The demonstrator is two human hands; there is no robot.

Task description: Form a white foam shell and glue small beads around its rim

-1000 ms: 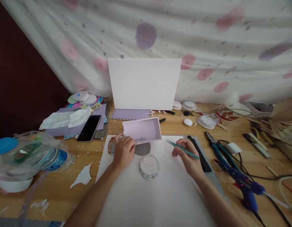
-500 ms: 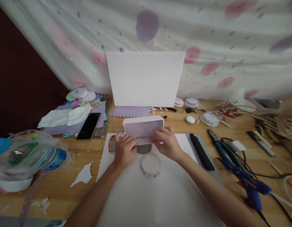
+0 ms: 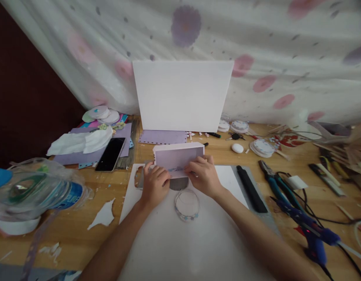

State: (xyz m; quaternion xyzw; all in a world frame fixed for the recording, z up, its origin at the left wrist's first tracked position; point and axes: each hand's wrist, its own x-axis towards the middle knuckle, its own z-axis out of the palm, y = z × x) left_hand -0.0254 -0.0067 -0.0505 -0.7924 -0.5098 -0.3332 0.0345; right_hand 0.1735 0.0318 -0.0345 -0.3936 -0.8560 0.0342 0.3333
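A small lilac paper box [image 3: 179,156] with pale edges is held tilted, its inside facing me. My left hand [image 3: 155,182] grips its lower left corner, fingers wrapped round the edge. At the lower right corner, my right hand [image 3: 204,174] pinches the box wall near the lower edge, where small bluish bits show. Just below the hands, a ring of thin wire with pastel beads [image 3: 186,205] lies on white paper [image 3: 227,179]. Behind the box stands a blank white board [image 3: 183,95]. A dark grey shape under the box is partly hidden.
On the left are a phone [image 3: 110,154], a wrapped plastic bottle [image 3: 60,193] and a paper scrap [image 3: 102,214]. To the right lie a black tube [image 3: 251,189], pliers [image 3: 274,183], a blue glue gun [image 3: 310,230] and wire spools [image 3: 261,147].
The view has shifted slightly. My right hand's fingers have closed in more on the box's lower edge, and a pale bit seen under them before is no longer visible. My left hand keeps its hold.
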